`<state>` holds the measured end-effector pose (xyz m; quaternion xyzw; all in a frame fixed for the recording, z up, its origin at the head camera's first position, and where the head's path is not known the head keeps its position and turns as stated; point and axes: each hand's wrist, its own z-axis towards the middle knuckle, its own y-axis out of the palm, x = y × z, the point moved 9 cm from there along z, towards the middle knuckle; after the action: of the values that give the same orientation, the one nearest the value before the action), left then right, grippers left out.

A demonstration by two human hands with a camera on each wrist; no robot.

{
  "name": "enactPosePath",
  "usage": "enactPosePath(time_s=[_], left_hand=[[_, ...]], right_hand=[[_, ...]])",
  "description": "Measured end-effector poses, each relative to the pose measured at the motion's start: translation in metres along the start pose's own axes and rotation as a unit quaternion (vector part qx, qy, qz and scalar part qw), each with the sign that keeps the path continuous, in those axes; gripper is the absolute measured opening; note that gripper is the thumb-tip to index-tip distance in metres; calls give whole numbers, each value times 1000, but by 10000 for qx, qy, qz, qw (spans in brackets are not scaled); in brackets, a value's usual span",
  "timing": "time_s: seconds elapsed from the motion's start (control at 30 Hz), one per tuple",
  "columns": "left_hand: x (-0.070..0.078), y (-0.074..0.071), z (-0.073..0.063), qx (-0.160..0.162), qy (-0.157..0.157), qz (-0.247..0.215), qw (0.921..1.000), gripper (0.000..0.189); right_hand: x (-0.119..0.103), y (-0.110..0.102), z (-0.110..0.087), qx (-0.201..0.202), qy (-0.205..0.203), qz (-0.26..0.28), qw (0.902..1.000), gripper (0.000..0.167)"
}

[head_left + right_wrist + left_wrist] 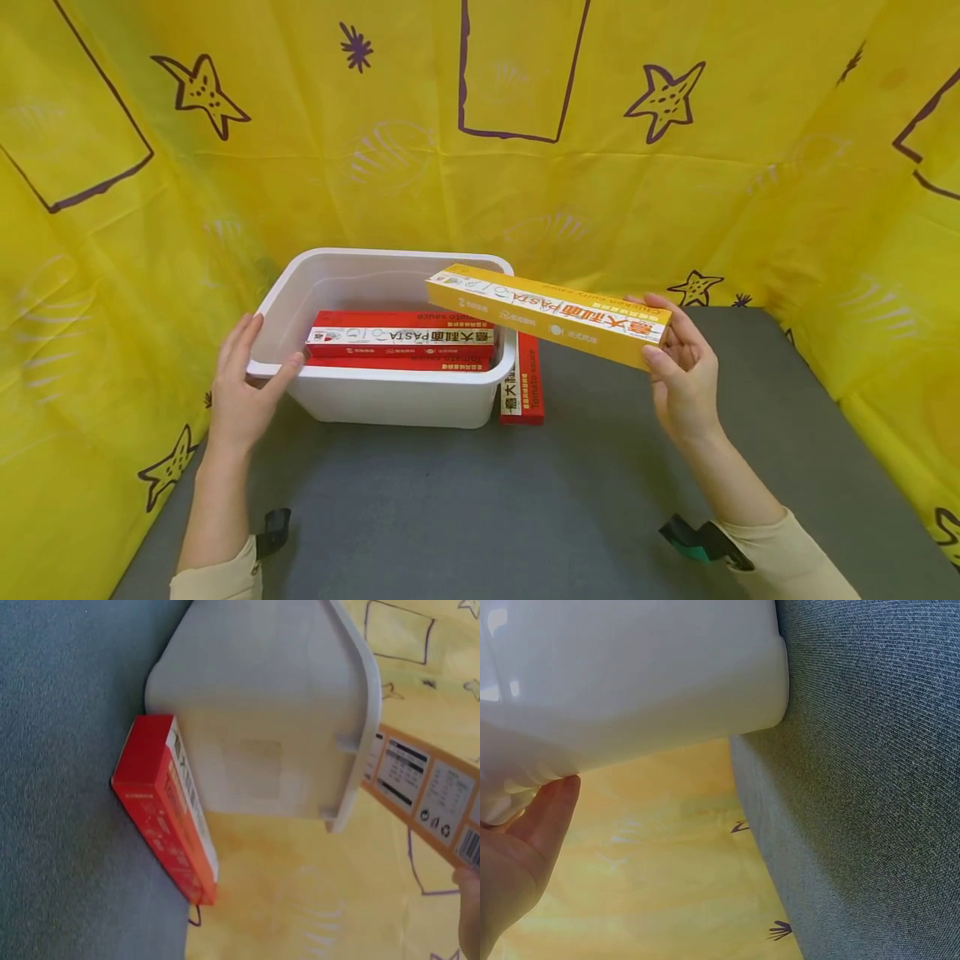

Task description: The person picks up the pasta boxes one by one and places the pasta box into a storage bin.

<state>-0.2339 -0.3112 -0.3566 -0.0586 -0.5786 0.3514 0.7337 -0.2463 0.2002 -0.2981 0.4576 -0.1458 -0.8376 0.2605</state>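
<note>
My left hand (pixel 242 402) holds the left corner of a white plastic bin (pixel 390 404), thumb at the front rim and fingers along the left side. In the left wrist view those fingers (pixel 551 814) touch the bin's outer wall. My right hand (pixel 686 379) pinches the right end of a yellow pasta box (pixel 547 318). That box is raised and tilted, its far end over the bin's right rim. Inside the bin lie red pasta boxes, one higher (pixel 401 336) and another (pixel 397 364) partly hidden by the front wall.
Another red pasta box (pixel 531 387) lies on the dark grey table (pixel 450 508), right beside the bin and partly covered by it. Yellow printed cloth (pixel 420 200) surrounds the table at the back and sides. Dark straps (pixel 705 542) hang by the wrists.
</note>
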Motion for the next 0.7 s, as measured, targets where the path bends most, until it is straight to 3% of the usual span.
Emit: enactPosePath(time_s=[0.3, 0.7], left_hand=[[1, 1, 0, -29, -58, 43, 10000, 75], [0, 0, -1, -4, -73, 56, 10000, 75]], right_hand=[[16, 15, 1, -448, 234, -151, 9986, 53], [39, 31, 12, -720, 599, -361, 9949, 54]])
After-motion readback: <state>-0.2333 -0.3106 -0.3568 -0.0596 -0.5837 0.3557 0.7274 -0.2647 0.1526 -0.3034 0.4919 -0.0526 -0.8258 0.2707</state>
